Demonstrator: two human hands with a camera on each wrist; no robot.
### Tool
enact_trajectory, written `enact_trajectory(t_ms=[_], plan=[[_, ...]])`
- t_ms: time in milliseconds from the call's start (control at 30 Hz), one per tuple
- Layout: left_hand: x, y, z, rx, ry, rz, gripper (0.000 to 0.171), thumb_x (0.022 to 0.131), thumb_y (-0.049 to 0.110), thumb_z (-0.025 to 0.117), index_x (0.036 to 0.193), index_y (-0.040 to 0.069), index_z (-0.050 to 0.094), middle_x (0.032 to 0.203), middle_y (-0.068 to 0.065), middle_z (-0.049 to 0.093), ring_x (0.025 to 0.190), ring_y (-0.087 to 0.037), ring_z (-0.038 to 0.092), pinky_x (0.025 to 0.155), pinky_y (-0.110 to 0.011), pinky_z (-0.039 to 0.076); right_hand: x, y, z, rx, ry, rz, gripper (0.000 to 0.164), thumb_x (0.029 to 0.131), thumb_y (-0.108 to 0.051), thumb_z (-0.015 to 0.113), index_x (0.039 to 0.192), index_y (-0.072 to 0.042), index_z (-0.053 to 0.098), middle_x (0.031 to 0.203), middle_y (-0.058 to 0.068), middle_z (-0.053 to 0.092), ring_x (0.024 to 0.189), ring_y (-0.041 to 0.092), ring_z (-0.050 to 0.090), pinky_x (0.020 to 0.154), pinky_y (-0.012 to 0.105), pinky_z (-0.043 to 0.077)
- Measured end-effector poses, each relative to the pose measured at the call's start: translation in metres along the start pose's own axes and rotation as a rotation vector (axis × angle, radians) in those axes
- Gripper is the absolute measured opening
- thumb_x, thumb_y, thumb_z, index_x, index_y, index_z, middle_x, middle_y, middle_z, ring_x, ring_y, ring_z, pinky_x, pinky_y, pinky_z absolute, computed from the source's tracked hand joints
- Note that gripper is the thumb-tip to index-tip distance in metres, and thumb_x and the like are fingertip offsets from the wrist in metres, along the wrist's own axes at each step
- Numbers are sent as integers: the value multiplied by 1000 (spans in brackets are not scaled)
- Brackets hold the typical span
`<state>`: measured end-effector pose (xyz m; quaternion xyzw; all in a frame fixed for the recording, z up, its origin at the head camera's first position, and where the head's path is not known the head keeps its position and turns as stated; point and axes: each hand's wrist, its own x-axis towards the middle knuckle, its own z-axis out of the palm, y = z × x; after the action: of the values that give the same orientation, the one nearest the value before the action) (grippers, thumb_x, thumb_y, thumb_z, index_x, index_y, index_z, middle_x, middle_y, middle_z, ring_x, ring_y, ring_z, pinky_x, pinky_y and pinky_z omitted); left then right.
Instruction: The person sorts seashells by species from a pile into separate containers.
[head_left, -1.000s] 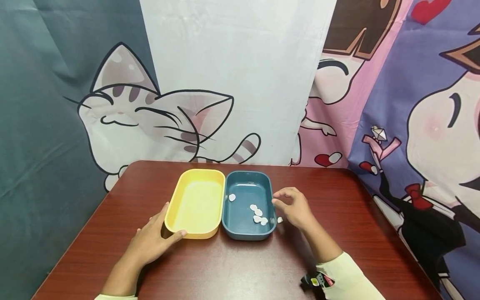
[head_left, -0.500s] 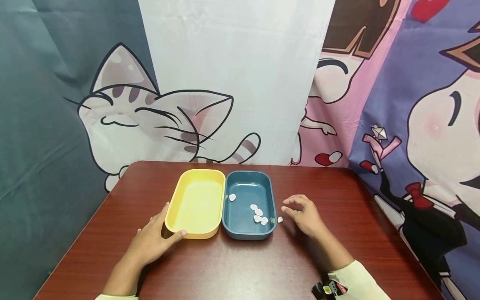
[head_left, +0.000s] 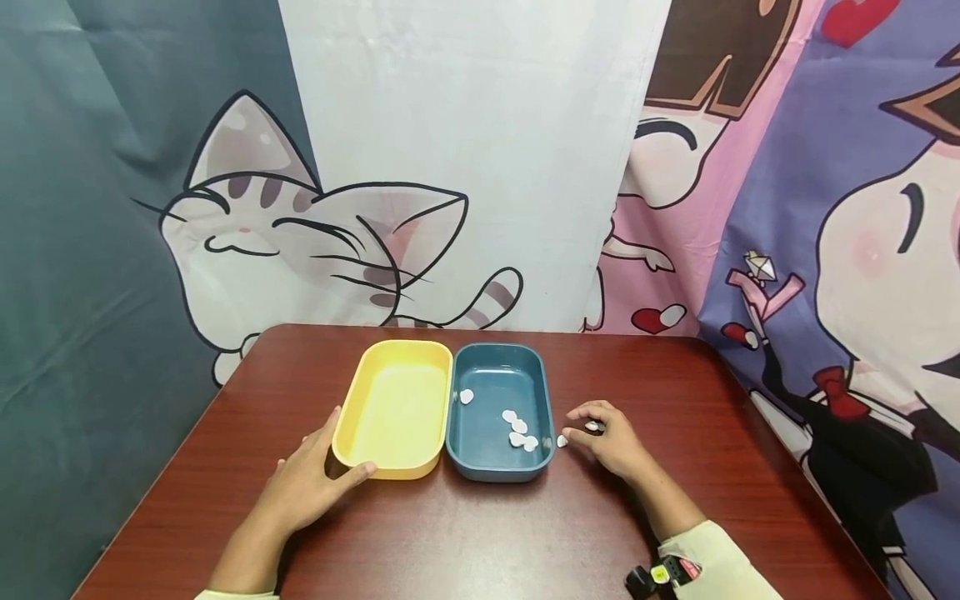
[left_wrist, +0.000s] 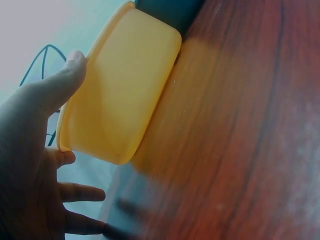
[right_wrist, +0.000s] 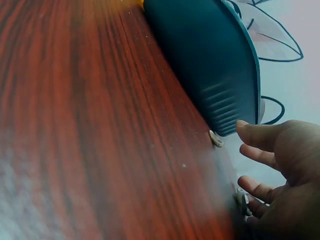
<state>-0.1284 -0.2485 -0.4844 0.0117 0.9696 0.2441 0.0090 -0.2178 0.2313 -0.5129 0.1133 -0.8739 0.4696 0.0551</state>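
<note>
My left hand (head_left: 307,475) rests on the near left corner of the yellow tray (head_left: 360,408), its thumb over the front rim and fingers along the outer side. The blue tray (head_left: 498,473) stands against it on the right, with several small white shell-like pieces (head_left: 510,416) inside. Right of the blue tray, my right hand (head_left: 611,442) hovers low with bent, spread fingers. A white piece (head_left: 562,441) lies on the table by its thumb tip. Another pale piece (right_wrist: 244,203) shows at its lower fingertips; I cannot tell whether they grip it.
Both trays stand on a dark red wood-grain table (head_left: 465,542). A cartoon-printed cloth (head_left: 480,167) hangs behind it. A small black device (head_left: 652,577) is on the right wrist, by the pale sleeve.
My right hand has drawn back from the blue tray's rim, rightward and slightly nearer. A white piece now shows between its thumb and fingers. The left hand keeps its place on the yellow tray.
</note>
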Motion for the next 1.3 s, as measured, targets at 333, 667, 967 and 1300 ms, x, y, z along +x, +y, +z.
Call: enact_trajectory(t_ms=[333, 667, 967, 1300], plan=[[1, 0, -5, 15, -5, 7, 116, 96, 78, 64, 177, 15, 12, 175, -24, 37, 155, -59, 41, 105, -95, 31, -1, 8, 7, -42, -83, 62, 34, 76, -22, 100, 106, -17, 85, 132, 11, 64, 136, 37, 39, 98, 57, 19], [2, 1, -4, 19, -3, 1, 116, 95, 79, 64, 177, 14, 14, 175, -25, 38, 154, -60, 41, 106, -95, 32, -3, 8, 8, -51, -67, 12, 27, 75, -15, 100, 98, -14, 85, 131, 18, 64, 134, 42, 38, 99, 63, 16], [1, 1, -2, 15, 1, 11, 116, 95, 78, 65, 177, 13, 15, 173, -25, 40, 153, -57, 45, 105, -94, 33, -4, 6, 7, -85, -63, 2, 14, 82, -15, 96, 89, -17, 84, 129, 14, 64, 134, 43, 41, 95, 58, 18], [0, 0, 0, 14, 2, 8, 116, 95, 78, 65, 177, 12, 15, 173, -26, 40, 154, -57, 44, 106, -94, 32, -1, 8, 8, -78, -55, 34, 12, 85, -15, 94, 90, -20, 84, 130, 15, 67, 135, 41, 43, 101, 62, 19]])
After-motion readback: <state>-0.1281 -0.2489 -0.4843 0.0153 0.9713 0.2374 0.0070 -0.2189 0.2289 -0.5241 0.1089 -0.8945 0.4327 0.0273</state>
